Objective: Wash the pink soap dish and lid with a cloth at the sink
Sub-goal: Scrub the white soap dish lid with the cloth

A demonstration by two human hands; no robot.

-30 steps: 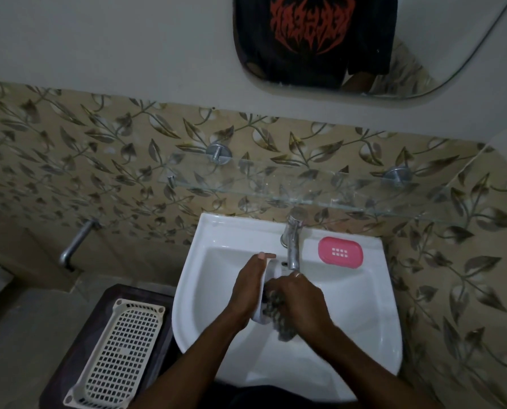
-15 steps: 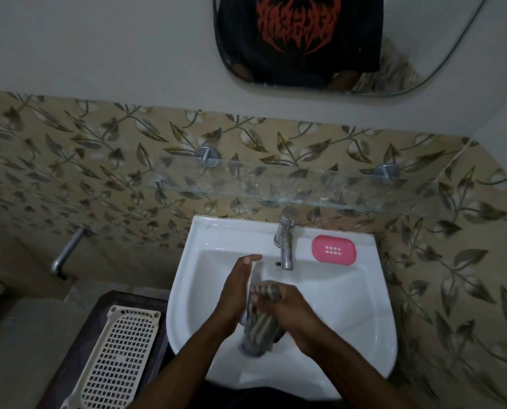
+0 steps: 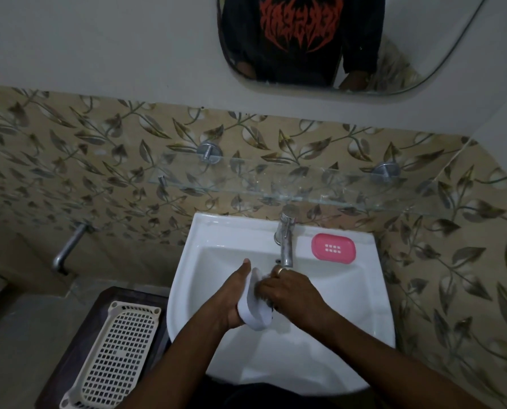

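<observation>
My left hand [image 3: 234,293] grips a white oval lid-like piece [image 3: 255,312] on edge over the bowl of the white sink [image 3: 216,234]. My right hand [image 3: 293,293] presses a dark striped cloth [image 3: 264,290] against the piece's inner face. The cloth is almost wholly hidden under its curled fingers. Both hands are just below the spout of the metal tap [image 3: 286,246]. The pink soap dish [image 3: 333,248], with a grid of small holes, lies flat on the sink's back rim, right of the tap.
A glass shelf [image 3: 275,185] juts out from the leaf-patterned tiles above the sink. Left of the sink a cream perforated basket [image 3: 113,355] lies on a dark stool [image 3: 78,335]. A wall tap [image 3: 66,252] sticks out at the left. A mirror [image 3: 423,39] hangs above.
My right hand has slid the cloth up the white piece toward the tap. Half a second ago the cloth hung lower in the bowl; now it is bunched under my fingers.
</observation>
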